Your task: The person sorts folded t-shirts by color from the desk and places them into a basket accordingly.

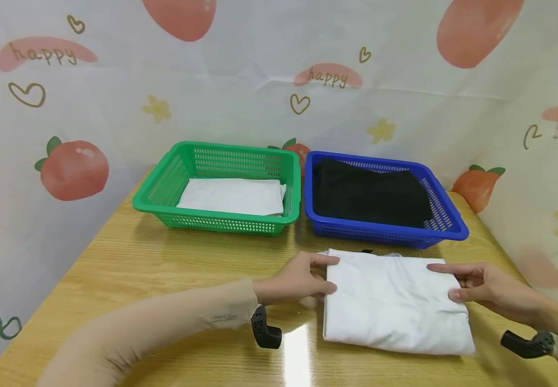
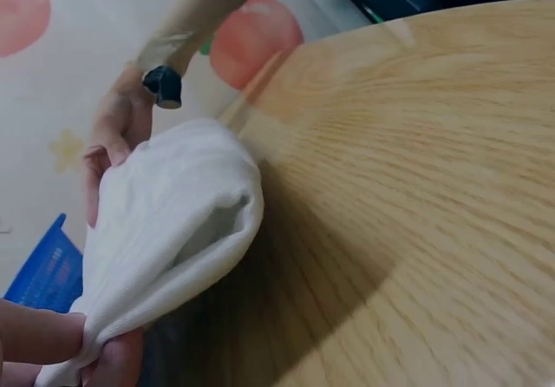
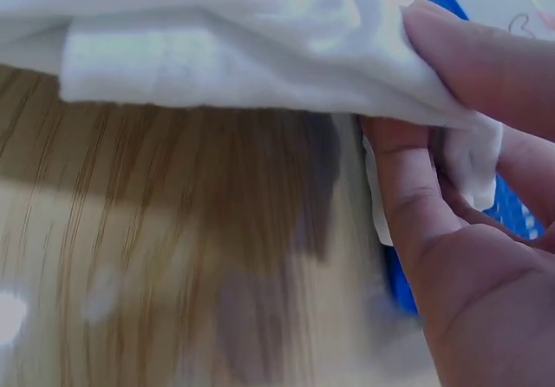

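Between the two hands a folded white cloth [image 1: 395,301] is held at its left and right sides, in front of the blue basket. My left hand [image 1: 300,277] pinches its left edge between thumb and fingers; in the left wrist view the cloth [image 2: 173,205] bunches at that grip and its layers gape in a fold. On the opposite side my right hand [image 1: 501,290] pinches the right edge. The right wrist view shows the thumb on top of the cloth [image 3: 217,49] and fingers beneath, with the cloth raised off the wooden table [image 3: 130,231].
Behind and to the left stands a green basket [image 1: 216,221] with a folded white cloth [image 1: 233,196] inside. Beside it, a blue basket [image 1: 385,232] holds folded black cloth [image 1: 371,193]. A printed curtain [image 1: 240,64] hangs behind the table [image 1: 163,263].
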Demonstrator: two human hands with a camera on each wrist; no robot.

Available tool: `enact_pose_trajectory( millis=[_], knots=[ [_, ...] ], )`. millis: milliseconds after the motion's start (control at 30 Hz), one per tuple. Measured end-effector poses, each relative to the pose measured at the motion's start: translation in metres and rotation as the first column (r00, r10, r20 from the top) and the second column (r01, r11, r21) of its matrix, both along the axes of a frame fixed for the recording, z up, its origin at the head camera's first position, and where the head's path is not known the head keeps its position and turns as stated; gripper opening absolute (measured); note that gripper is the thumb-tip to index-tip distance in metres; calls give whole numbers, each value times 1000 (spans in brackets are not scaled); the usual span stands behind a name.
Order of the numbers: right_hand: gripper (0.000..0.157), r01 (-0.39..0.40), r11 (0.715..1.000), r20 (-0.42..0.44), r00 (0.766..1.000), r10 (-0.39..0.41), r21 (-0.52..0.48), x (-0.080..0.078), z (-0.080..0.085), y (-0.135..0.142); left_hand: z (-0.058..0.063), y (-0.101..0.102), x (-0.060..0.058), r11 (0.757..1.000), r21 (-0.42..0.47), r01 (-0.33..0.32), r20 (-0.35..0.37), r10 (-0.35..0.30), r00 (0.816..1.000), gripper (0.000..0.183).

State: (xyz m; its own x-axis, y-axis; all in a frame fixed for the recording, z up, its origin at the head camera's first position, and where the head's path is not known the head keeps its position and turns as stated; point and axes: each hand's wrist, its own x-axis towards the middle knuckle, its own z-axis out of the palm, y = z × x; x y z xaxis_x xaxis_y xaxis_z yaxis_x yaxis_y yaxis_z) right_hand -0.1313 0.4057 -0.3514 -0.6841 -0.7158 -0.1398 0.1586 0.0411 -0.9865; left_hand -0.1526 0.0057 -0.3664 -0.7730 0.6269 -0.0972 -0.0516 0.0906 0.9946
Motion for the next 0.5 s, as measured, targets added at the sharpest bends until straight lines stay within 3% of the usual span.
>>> enact_pose_trajectory(
  millis=[200, 333, 500],
  knots=[
    [54, 20, 1000, 11, 1000, -20, 11, -2, 8, -17, 8, -22, -1, 1000, -1, 24, -68, -24, 997, 54],
    [55, 10, 1000, -11, 1000, -10, -9, -5, 14, -31, 19, -42, -4, 999, -24, 23, -130, -26, 991, 53],
    [56, 60, 998, -63, 996, -58, 27, -7, 27, -51, 35, -68, -12, 997, -69, 43, -191, -56, 980, 53]
  ],
)
